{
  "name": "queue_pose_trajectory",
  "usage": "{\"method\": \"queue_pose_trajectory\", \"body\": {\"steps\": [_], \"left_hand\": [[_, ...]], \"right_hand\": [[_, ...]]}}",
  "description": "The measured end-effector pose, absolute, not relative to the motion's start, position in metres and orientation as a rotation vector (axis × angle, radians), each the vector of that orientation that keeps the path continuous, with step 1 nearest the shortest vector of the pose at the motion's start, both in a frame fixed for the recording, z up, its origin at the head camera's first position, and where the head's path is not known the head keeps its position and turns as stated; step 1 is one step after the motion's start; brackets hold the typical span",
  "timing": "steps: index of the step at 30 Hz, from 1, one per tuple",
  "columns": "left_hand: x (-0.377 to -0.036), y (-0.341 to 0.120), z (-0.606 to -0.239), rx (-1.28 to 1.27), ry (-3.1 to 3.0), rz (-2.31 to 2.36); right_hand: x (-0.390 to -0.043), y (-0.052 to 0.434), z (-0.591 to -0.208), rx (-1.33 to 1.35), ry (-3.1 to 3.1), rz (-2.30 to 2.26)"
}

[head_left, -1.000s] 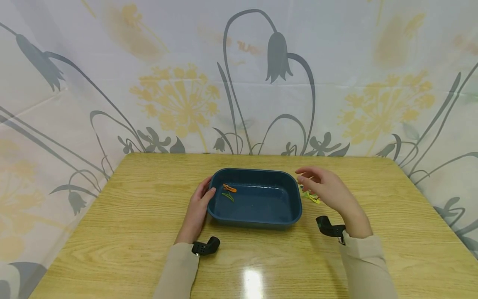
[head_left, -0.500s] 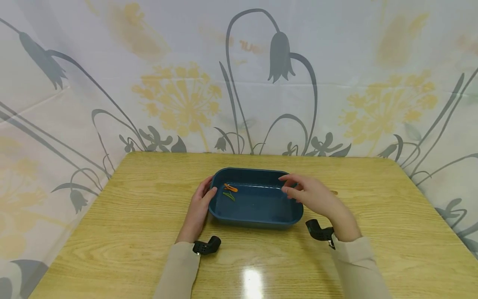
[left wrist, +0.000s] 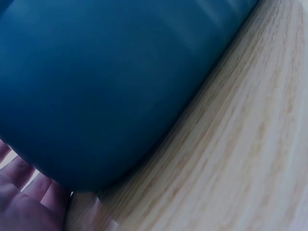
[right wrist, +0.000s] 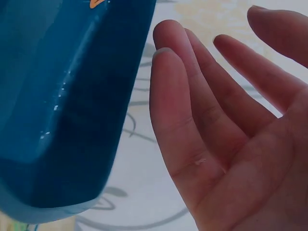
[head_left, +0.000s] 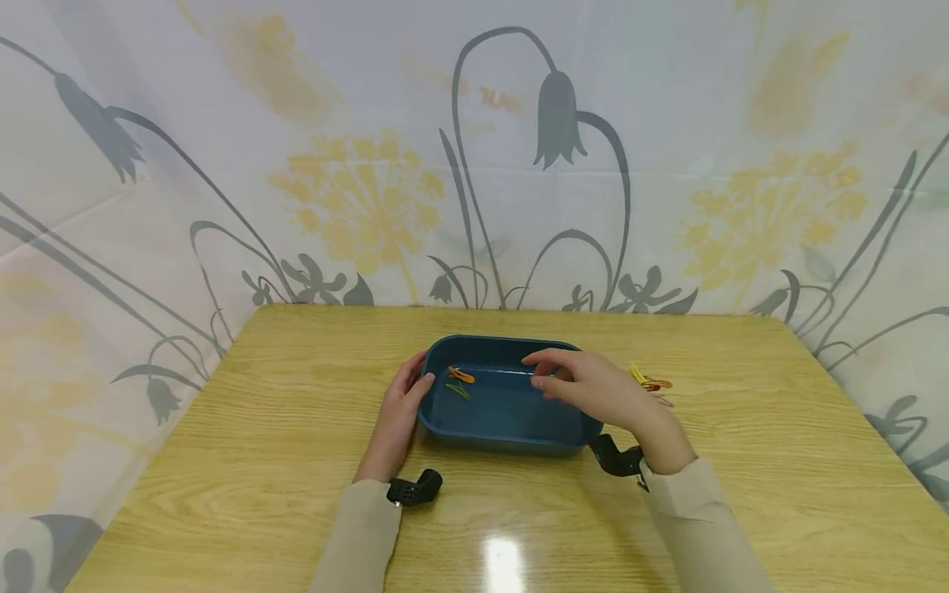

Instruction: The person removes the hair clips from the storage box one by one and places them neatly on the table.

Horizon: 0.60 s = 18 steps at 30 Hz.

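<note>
A dark blue rectangular basin [head_left: 511, 416] with rounded corners stands on the table. My left hand [head_left: 399, 412] grips its left end, thumb over the rim and fingers along the outside wall. Inside the basin, near that end, lie an orange hair clip [head_left: 461, 375] and a green hair clip [head_left: 457, 389]. Over the basin's right part hovers my right hand [head_left: 600, 391], fingers bent loosely. In the right wrist view the fingers [right wrist: 171, 96] are spread apart with nothing between them, beside the basin wall.
Several more hair clips [head_left: 656, 384], yellow, orange-brown and pinkish, lie on the wooden table [head_left: 259, 461] right of the basin, partly behind my right hand. A white curtain [head_left: 667, 99] with printed flowers hangs behind the table.
My right hand has moved left from the clips on the table to over the basin, uncovering those clips. My left hand keeps its grip; the orange and green clips stay put.
</note>
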<state>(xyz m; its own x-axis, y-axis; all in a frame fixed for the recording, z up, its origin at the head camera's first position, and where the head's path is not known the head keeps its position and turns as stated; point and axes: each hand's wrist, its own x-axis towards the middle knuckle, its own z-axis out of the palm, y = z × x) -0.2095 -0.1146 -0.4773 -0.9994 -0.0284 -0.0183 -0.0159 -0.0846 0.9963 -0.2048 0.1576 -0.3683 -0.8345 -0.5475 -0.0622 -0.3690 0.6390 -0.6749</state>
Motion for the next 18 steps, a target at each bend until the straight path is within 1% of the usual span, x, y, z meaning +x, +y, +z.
{"method": "queue_pose_trajectory", "body": {"steps": [5,10,18], "left_hand": [[-0.210,-0.115,-0.478,0.030,-2.107,-2.303],[-0.211,-0.115,-0.478,0.050,-2.121,-2.294],[-0.211,-0.115,-0.478,0.045,-2.107,-2.302]], "right_hand": [[-0.215,0.147,-0.364,-0.806,2.625,-0.858],[-0.229,0.136,-0.367,-0.814,2.602,-0.749],[-0.252,0.125,-0.378,-0.831,2.502,-0.775]]}}
